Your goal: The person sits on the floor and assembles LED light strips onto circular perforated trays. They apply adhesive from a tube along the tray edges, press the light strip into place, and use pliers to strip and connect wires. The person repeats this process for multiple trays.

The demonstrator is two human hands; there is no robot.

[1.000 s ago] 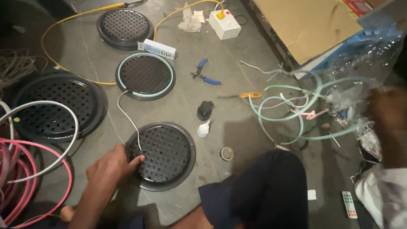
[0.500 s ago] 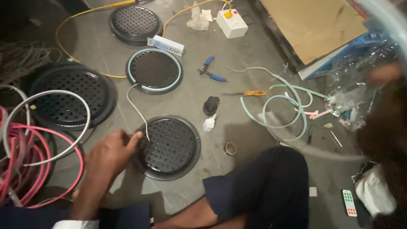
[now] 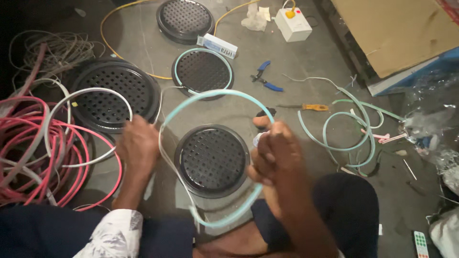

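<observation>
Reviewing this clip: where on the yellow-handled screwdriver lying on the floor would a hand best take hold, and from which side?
Best taken by the yellow handle of the screwdriver, probably from straight above. It lies flat on the floor, handle toward the coil of pale green tubing, thin dark shaft pointing at the blue-handled pliers. The handle is the thicker part with bare floor around it; the right hand is nearest.

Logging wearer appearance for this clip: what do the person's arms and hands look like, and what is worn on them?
Both hands are bare: no gloves, rings or watch visible. The left hand leads to a white sleeve with a grey leafy print, ending near the elbow. The right hand and forearm show no sleeve.
</observation>
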